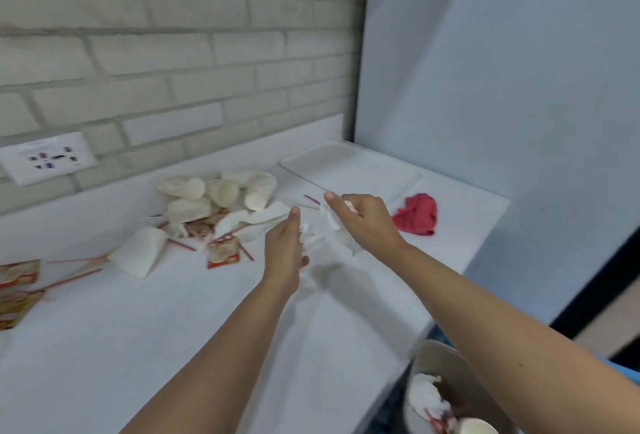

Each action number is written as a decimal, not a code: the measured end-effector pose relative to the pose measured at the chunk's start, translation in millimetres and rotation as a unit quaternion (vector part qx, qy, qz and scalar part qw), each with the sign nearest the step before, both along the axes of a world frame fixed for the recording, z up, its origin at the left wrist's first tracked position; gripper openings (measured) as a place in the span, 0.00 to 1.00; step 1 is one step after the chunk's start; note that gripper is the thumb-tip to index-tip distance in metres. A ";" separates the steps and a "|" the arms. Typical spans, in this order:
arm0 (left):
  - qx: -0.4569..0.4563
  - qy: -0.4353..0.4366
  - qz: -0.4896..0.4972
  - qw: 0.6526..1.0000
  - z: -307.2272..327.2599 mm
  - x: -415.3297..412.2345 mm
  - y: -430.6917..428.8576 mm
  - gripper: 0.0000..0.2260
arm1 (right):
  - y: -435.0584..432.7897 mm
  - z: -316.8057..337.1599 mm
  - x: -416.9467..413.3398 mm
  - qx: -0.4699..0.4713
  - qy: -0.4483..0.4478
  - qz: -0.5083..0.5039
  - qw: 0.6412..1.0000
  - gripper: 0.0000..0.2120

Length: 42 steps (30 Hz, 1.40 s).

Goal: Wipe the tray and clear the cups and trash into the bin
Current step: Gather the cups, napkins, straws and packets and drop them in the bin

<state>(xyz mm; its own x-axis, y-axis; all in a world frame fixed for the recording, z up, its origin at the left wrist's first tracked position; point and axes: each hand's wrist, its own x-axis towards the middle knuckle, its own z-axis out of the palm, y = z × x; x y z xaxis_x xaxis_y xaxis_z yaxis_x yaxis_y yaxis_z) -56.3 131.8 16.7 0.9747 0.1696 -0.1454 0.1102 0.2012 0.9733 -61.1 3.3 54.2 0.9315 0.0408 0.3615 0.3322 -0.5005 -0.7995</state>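
Bin (pixel 446 364) holding crumpled tissue (pixel 426 395) and cup (pixel 476 427), tray (pixel 346 163) near red cloth (pixel 417 213)

Bright even light; soft shadows under arms; motion blur throughout; wide-angle edge bending.

Probably an office pantry: white counter (pixel 173 347), brick wall (pixel 173 35), wall socket (pixel 48 158), used paper cups (pixel 214 191), bin (pixel 446 367).

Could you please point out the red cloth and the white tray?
Crumpled red cloth (pixel 417 214): head view, middle folds.
Flat white plastic tray (pixel 346 170): head view, bare centre.
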 end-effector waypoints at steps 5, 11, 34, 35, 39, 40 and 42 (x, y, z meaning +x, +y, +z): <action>0.026 -0.008 -0.070 0.997 -15.5 -18.2 -92.6 0.21 | -80.6 -20.2 -29.3 0.040 0.025 -0.081 0.996 0.23; 0.073 -0.011 -0.141 0.987 -34.8 -41.2 -172.8 0.19 | -150.3 -49.3 -58.3 0.070 0.074 -0.159 0.982 0.16; 0.201 0.140 -0.267 0.932 -185.1 -97.8 -235.7 0.18 | -253.4 -213.7 -99.8 -0.050 0.239 -0.076 0.967 0.07; 0.193 0.143 -0.276 0.931 -187.8 -97.2 -236.6 0.20 | -257.5 -219.2 -99.9 -0.073 0.238 -0.063 0.967 0.04; 0.196 0.148 -0.302 0.921 -204.9 -95.2 -240.5 0.28 | -269.1 -225.8 -103.4 -0.140 0.228 -0.070 0.961 0.13; 0.200 0.146 -0.303 0.920 -204.3 -95.3 -241.8 0.29 | -269.7 -224.4 -103.4 -0.144 0.225 -0.073 0.961 0.12; 0.209 0.135 -0.299 0.921 -194.4 -95.6 -243.2 0.28 | -269.5 -220.0 -101.8 -0.147 0.216 -0.075 0.962 0.11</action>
<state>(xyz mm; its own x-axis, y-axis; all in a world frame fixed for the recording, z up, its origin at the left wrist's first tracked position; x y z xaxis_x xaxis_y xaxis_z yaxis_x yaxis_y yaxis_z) -151.9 -111.4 -177.7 0.8502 -0.2894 -0.4397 0.3291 -0.3597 0.8731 -162.9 -266.3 -165.8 0.9956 -0.0644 -0.0681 -0.0934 -0.7423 -0.6636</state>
